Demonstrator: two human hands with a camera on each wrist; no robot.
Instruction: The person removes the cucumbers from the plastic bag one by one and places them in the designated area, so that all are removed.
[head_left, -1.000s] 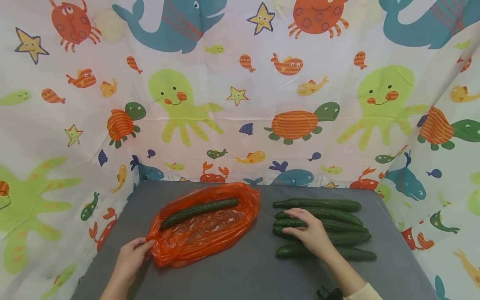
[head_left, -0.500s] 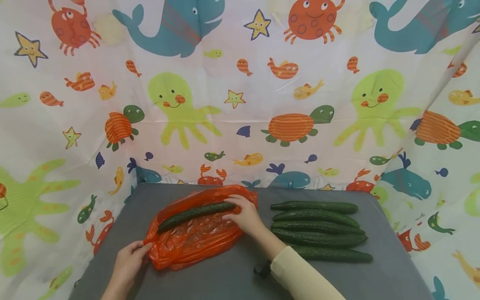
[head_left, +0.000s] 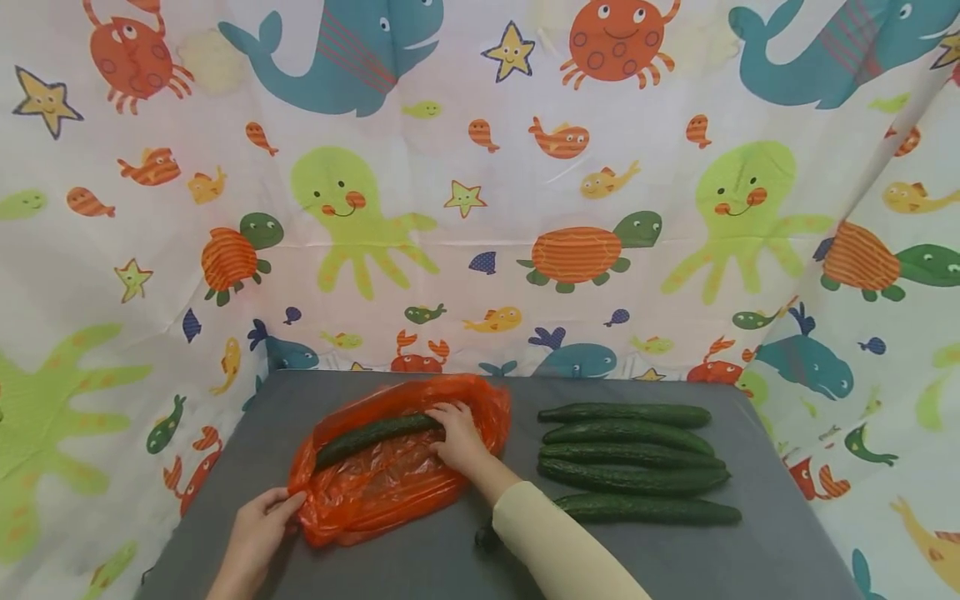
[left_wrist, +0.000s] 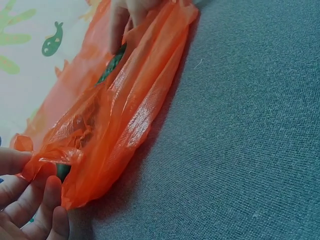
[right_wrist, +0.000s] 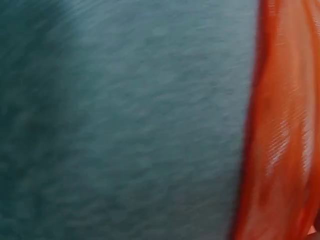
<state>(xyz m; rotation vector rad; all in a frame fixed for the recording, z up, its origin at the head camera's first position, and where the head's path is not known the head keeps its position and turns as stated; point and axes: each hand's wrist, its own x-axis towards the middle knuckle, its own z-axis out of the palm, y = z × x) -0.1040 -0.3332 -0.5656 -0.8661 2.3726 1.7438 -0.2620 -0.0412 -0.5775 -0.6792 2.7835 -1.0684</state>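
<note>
An orange plastic bag [head_left: 390,500] lies spread on the grey table with its opening upward. One dark green cucumber [head_left: 367,436] lies inside it, slanting up to the right. My left hand [head_left: 255,529] pinches the bag's left edge between thumb and fingers, as the left wrist view shows closely at the gathered orange plastic [left_wrist: 52,155]. Over the cucumber's right end, my right hand [head_left: 459,437] grips it with fingers on the far side and thumb on the near side; that end is hidden. The right wrist view is blurred and shows mostly table and bag.
Several more cucumbers [head_left: 630,454] lie side by side on the right of the grey table [head_left: 420,567]. A curtain [head_left: 450,275] printed with sea animals hangs behind the table and along both sides.
My right hand has moved left from above the row of cucumbers, over the bag, and onto the right end of the cucumber inside. My left hand keeps its pinch on the bag's edge.
</note>
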